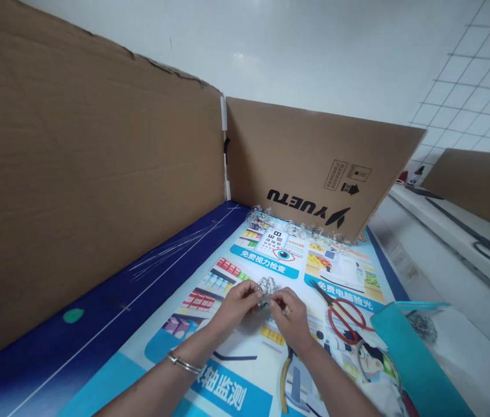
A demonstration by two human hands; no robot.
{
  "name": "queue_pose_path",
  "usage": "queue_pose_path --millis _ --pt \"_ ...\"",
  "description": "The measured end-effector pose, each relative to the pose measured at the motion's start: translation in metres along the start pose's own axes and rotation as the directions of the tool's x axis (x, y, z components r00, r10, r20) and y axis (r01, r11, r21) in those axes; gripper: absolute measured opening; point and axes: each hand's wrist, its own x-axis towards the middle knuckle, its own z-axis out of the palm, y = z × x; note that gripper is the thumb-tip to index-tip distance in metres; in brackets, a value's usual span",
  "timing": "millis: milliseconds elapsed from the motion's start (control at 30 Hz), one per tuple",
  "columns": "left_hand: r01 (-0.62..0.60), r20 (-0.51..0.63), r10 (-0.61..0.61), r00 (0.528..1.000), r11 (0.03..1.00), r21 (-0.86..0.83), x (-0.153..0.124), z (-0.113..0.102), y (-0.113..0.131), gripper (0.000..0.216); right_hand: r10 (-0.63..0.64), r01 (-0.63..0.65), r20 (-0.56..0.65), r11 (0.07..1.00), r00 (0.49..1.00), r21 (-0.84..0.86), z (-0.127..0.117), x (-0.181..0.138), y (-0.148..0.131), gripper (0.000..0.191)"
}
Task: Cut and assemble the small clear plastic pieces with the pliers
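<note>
My left hand [240,302] and my right hand [291,317] meet over a printed poster on the table. Between their fingertips is a small tangled bunch of silvery wire [267,284], pinched from both sides. Its finer details are too small to make out. Red-handled scissors [346,319] lie slightly open to the right of my right hand. Partly hidden under my right wrist is a tool with a yellow curved handle [285,379], which looks like pliers.
Cardboard panels [97,156] stand along the left and the back. Several similar silvery wire bunches [314,229] line the back panel's foot. Thin straight strands [179,249] lie on the blue strip at left. A teal folder-like piece [416,359] and a wire coil [423,328] are at right.
</note>
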Motion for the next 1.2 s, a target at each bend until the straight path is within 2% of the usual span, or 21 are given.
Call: queue_pose_path --millis 167,333,533,767,1200 --pt "-0.021 0.008 0.021 1.0 1.0 0.003 -0.001 0.003 0.0 0.022 0.067 -0.066 -0.107 0.998 0.992 0.008 0.0 0.004 -0.002 0.009" --pt "-0.048 0.032 0.047 0.998 0.999 0.017 -0.002 0.005 -0.001 0.019 0.135 -0.132 -0.147 0.991 0.98 0.026 0.004 0.006 -0.002 0.005" --pt "-0.066 0.03 0.064 0.997 0.997 0.045 -0.004 0.006 -0.002 0.013 0.239 -0.226 -0.142 0.969 0.961 0.1 -0.001 0.009 0.001 0.008" --pt "-0.08 -0.031 0.082 0.996 0.994 0.081 -0.004 0.007 -0.003 0.011 0.37 -0.343 -0.073 0.907 0.926 0.246 -0.009 0.011 0.011 0.016" --pt "-0.073 -0.098 0.078 0.992 0.996 0.054 -0.007 0.011 0.0 0.014 0.452 -0.406 -0.07 0.851 0.889 0.334 -0.011 0.004 0.005 0.008"
